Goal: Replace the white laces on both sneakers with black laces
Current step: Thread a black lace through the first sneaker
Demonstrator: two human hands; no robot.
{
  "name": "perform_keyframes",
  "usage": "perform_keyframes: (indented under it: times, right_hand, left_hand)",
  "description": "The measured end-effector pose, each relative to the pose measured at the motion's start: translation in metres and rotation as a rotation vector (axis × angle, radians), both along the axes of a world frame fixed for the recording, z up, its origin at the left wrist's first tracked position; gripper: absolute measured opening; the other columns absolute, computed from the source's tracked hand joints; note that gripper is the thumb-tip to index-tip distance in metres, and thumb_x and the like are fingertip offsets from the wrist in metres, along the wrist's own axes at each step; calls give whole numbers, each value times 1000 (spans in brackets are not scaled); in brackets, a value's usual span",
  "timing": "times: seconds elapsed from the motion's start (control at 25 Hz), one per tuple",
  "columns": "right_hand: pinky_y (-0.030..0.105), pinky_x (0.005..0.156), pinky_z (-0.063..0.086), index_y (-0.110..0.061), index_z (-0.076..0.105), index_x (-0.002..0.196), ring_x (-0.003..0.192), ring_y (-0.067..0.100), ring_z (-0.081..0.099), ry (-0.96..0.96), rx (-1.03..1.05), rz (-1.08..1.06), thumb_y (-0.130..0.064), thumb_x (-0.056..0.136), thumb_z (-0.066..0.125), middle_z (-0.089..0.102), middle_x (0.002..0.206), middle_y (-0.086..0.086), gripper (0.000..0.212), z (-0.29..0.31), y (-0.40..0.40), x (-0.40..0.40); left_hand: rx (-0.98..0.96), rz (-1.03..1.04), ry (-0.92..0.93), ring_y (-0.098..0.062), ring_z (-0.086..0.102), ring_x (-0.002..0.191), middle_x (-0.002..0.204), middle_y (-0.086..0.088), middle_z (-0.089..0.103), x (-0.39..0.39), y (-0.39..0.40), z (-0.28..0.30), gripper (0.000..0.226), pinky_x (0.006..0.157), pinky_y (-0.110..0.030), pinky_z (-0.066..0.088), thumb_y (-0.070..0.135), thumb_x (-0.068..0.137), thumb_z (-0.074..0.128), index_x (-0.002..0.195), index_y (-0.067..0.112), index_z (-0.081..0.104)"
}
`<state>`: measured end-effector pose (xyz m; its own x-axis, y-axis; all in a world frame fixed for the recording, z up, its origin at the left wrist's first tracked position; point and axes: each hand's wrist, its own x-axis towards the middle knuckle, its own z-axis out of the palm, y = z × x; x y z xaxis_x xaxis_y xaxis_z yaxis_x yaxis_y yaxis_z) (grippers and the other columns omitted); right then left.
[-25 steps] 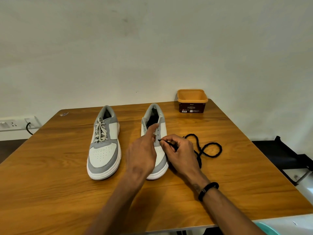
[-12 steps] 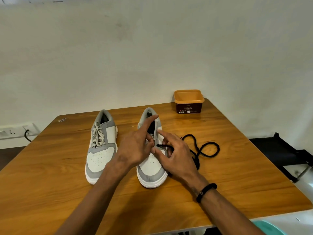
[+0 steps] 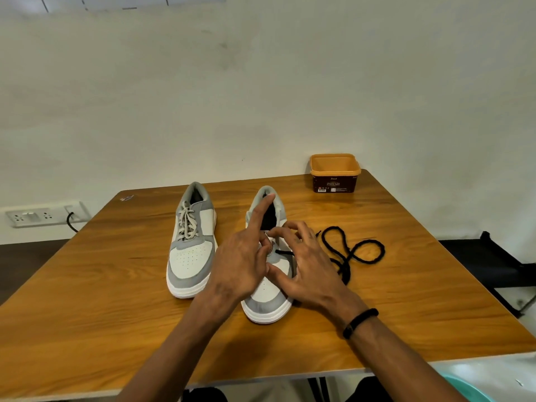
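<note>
Both hands are busy over the right-hand sneaker (image 3: pixel 268 297), which stands toe toward the person near the middle of the bench (image 3: pixel 406 300) and has no white lace left in it; its dark tongue shows bare behind the fingers. The left hand (image 3: pixel 242 262) has its forefinger stretched up along the shoe's opening while the other fingers curl down at the eyelets; they seem to pinch something there, but I cannot make out what. The right hand (image 3: pixel 310 271) lies just to the right of that shoe with its fingers spread and bent, the tips meeting the left hand's over the eyelet row, and a short run of the black lace (image 3: pixel 352 253) passes under them toward the vamp. The rest of that lace lies in loose loops on the bench just right of the shoe. The other sneaker (image 3: pixel 191 245), just left of the first, still wears its white lace (image 3: pixel 188 223). So I judge the work to be early in threading the black lace through the first shoe's lower eyelets; next the lace end needs feeding through a hole and pulling even, with slack drawn from the loops. Beyond the shoe, at the bench's far right corner, sits an orange-rimmed tub (image 3: pixel 335 174) with a dark label; its print is too small to read.
</note>
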<state>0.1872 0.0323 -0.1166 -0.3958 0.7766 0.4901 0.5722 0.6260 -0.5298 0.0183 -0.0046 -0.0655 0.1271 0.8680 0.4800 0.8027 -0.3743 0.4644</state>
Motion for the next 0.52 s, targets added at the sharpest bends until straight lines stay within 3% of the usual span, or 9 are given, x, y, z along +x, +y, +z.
perform_keyframes:
  times: [0.12,0.32,0.44,0.52]
  right_hand:
    - [34,98,51,-34,50,132,128,11,43,19,54,-37,-68,87,68,42,138,-13,59,0,-1,-1]
    - [34,97,51,-36,50,127,125,11,44,23,55,-42,-77,84,65,43,133,-17,62,-1,-1,-1]
    - [34,95,53,-38,51,126,126,9,44,29,39,-54,-78,82,66,43,133,-18,61,1,-2,-1]
    - [34,95,53,-38,52,125,127,8,45,38,32,-54,-77,82,67,44,132,-18,60,3,-3,0]
  left_hand:
    - [-11,73,-78,-7,65,66,89,12,65,3,-4,-3,101,65,-33,61,14,99,69,161,54,0]
    - [102,75,-181,-6,68,72,95,11,67,-5,-5,-3,92,69,-34,63,13,100,68,161,50,9]
    - [133,60,-319,-2,68,74,94,9,70,-19,-7,8,84,65,-17,56,12,99,68,161,39,18]
    - [105,57,-435,-5,67,69,93,5,72,-32,-9,12,83,60,-14,51,11,98,71,160,35,21]
